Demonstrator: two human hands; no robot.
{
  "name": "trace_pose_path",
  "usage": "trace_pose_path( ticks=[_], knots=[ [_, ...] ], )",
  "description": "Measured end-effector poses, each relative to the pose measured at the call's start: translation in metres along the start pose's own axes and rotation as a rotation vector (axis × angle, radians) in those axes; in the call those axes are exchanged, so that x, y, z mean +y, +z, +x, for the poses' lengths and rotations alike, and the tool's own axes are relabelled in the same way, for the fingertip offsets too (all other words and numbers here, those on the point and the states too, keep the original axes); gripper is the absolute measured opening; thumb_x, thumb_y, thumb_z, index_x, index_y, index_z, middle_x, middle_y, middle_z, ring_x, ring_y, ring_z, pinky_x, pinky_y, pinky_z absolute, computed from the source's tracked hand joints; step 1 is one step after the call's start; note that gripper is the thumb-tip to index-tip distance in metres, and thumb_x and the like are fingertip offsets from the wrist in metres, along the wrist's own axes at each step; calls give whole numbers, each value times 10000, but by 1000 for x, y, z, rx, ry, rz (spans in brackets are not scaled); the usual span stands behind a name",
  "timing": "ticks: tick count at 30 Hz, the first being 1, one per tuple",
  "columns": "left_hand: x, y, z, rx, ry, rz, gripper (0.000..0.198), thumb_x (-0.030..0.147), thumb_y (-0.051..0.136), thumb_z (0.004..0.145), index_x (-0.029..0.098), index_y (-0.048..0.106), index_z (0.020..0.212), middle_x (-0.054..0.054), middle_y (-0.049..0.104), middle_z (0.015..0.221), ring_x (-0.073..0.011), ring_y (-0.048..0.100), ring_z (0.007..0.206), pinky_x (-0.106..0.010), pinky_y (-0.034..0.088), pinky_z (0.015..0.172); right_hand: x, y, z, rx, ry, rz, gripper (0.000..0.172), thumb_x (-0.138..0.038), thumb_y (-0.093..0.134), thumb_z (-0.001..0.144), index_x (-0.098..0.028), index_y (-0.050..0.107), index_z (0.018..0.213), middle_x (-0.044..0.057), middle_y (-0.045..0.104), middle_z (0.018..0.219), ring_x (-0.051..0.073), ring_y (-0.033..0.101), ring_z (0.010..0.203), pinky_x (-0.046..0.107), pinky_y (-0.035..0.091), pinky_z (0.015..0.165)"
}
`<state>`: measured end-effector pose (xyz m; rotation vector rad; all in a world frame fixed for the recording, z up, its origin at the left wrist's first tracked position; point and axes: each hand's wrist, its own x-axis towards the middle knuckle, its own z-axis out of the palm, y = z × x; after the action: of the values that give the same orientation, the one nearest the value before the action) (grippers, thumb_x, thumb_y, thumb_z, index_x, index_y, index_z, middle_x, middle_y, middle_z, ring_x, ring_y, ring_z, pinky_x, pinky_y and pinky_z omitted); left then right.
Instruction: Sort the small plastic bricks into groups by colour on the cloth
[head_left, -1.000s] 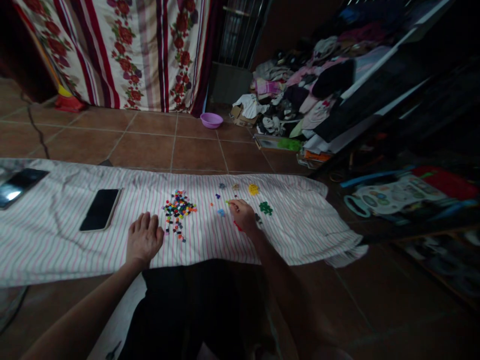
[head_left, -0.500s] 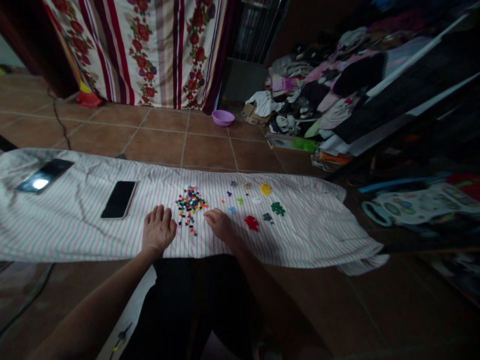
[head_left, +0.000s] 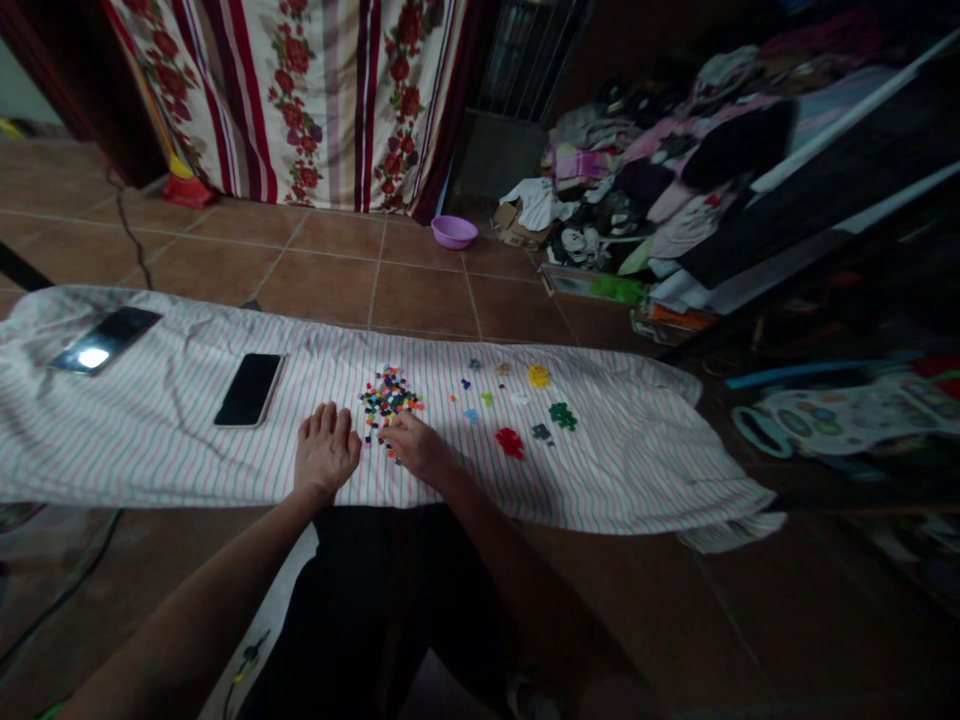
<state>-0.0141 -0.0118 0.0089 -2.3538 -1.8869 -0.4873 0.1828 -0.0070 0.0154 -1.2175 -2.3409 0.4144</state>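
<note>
A mixed pile of tiny coloured bead-like pieces [head_left: 388, 392] lies on the striped cloth [head_left: 195, 470], with some scattered toward me. At the pile's near edge, my right hand [head_left: 416, 447] has its fingertips pinched together over the loose pieces; what is between them is too small to make out. Flat on the cloth left of the pile rests my left hand [head_left: 328, 447], fingers stretched out and holding nothing. To the right, pieces lie grouped by colour: red [head_left: 509, 443], dark green [head_left: 562, 416], yellow [head_left: 538, 376], grey [head_left: 541, 433], light blue [head_left: 470, 415] and several smaller groups.
A dark-screened phone [head_left: 250, 390] lies left of my left hand, and a shiny dark tablet-like slab [head_left: 105, 340] farther left. Beyond the cloth, a purple basin [head_left: 454, 232] stands on the tiled floor near a heap of clothes [head_left: 600, 190]. A floral curtain [head_left: 337, 110] hangs behind.
My right hand has moved left, onto the scattered pieces at the pile's near edge. My left hand stays flat on the cloth. The whole view has shifted slightly.
</note>
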Motion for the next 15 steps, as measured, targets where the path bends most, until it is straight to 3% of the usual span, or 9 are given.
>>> trace_pose_path(
  ticks=[8,15],
  knots=[
    [-2,3,-1,10,5,-10,436,287,389,920,106,569,1273,-219,541,1381,-362,445,1337,-498,351,1054,0,5,17,-104,-55,-219,243,-128,513,947,-195,737,880,57,550,892,165,536,811,259,460,710],
    [-1,1,0,-3,8,-7,439,283,387,921,89,572,1269,-231,536,1387,-365,446,1338,-495,349,1056,2,6,21,-143,-66,-211,182,-150,570,923,-215,736,884,47,569,896,165,536,807,259,466,700]
  ],
)
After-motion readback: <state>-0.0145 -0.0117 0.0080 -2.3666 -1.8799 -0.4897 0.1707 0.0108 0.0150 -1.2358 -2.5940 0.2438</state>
